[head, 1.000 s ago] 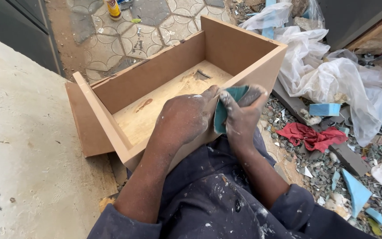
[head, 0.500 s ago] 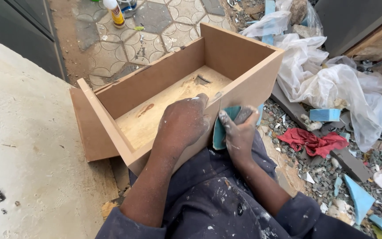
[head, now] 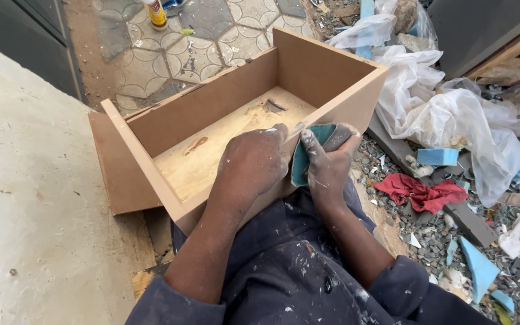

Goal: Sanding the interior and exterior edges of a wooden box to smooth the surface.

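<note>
An open brown fibreboard box [head: 212, 111], like a drawer, rests against my lap with its plywood bottom showing. My left hand [head: 254, 162] presses down on the box's near wall, fingers curled over its top edge. My right hand [head: 327, 162] grips a folded teal sheet of sandpaper [head: 304, 153] and holds it against the outside of that same near wall, close to the right corner. Both hands are dusty. My dark, paint-spattered clothes [head: 284, 271] fill the bottom of the view.
A concrete slab [head: 25, 198] lies to the left. Patterned paving [head: 206, 36] with a yellow bottle [head: 154, 13] is behind the box. To the right lie white plastic sheeting [head: 452, 114], a red rag [head: 419, 192], blue foam scraps [head: 437, 156] and gravel.
My right hand with the sandpaper has slid along the near wall's outer face, ending a little farther right. My left hand has stayed on the wall's edge.
</note>
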